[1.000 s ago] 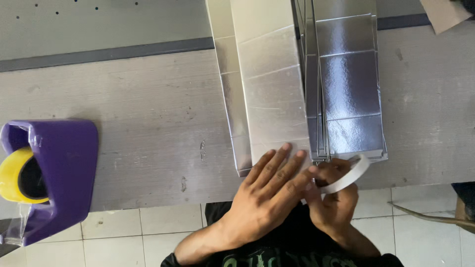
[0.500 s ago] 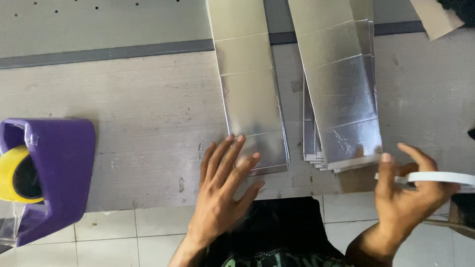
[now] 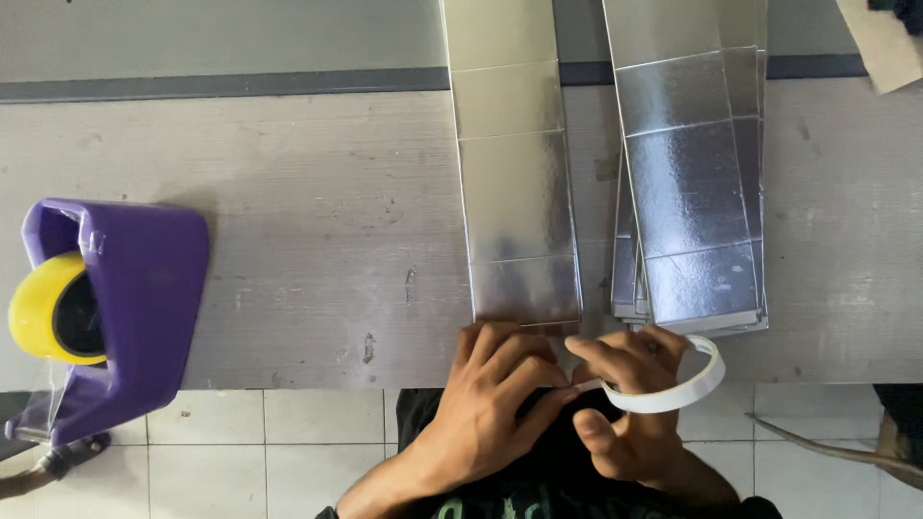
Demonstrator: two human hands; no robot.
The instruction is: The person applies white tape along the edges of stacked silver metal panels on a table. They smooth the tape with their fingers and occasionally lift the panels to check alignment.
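Note:
My right hand (image 3: pixel 635 404) holds a thin white roll of tape (image 3: pixel 685 386) at the table's near edge. My left hand (image 3: pixel 495 399) is right beside it, its fingertips pinching at the roll's left side where the tape end is. Just beyond both hands lies a single long silver foil-faced sheet (image 3: pixel 514 183), creased into panels. To its right lies a stack of the same silver sheets (image 3: pixel 692 173), its near end just above the roll.
A purple desktop tape dispenser (image 3: pixel 135 308) with a yellow roll (image 3: pixel 43 308) stands at the table's left near edge. The grey wooden table (image 3: pixel 288 221) has a dark strip along the far side. A brown card corner (image 3: pixel 880 43) shows top right. White floor tiles lie below.
My right hand has brought the white roll back from the right to the table edge. My left hand has lifted off the single sheet and closed in on the roll.

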